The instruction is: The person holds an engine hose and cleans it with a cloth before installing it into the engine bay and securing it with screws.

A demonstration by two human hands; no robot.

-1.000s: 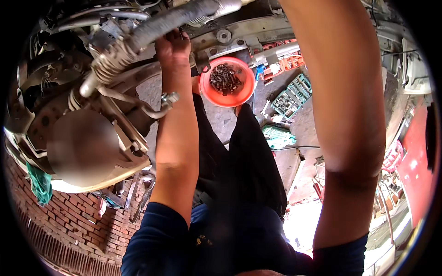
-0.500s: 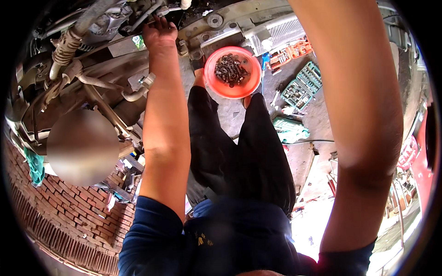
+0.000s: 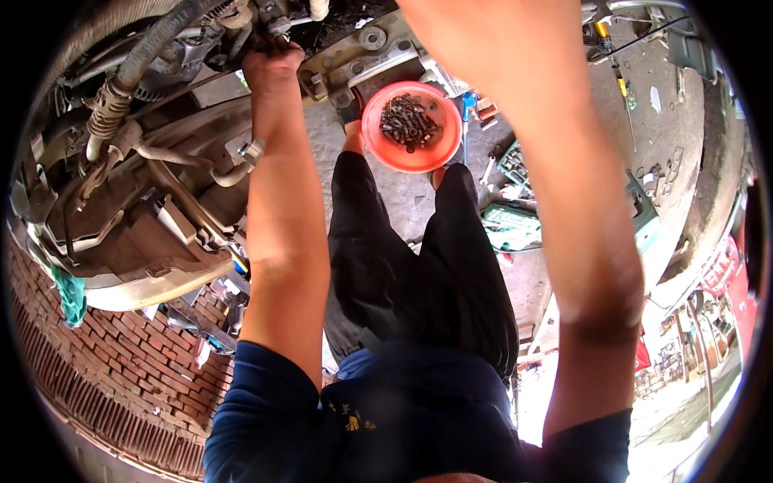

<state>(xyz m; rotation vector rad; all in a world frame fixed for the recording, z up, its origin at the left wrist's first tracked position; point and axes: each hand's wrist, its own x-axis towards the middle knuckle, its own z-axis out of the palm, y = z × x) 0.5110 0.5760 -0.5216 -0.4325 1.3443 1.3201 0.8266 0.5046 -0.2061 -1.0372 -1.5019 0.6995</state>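
My left hand reaches up into the underside of a vehicle's front end at the top left. Its fingers are bent against a small metal part; dirt and shadow hide what they grip. My right forearm crosses the upper middle and leaves through the top edge, its hand beyond the picture. Between the arms, on the ground by my feet, stands a red plastic basin. Several dark, greasy bolts lie heaped in it. A metal crossmember with bolt holes runs just right of my left hand.
A ribbed hose and a bumper fill the left side. Right of the basin lie a wrench, a green socket case and a green-white bundle. A screwdriver hangs or lies at the upper right. Bricks cover the lower left.
My right arm has swung left and inward, baring the floor and a screwdriver at the upper right. My left hand has shifted slightly; its fingers are more bent. A blurred round patch at left is gone.
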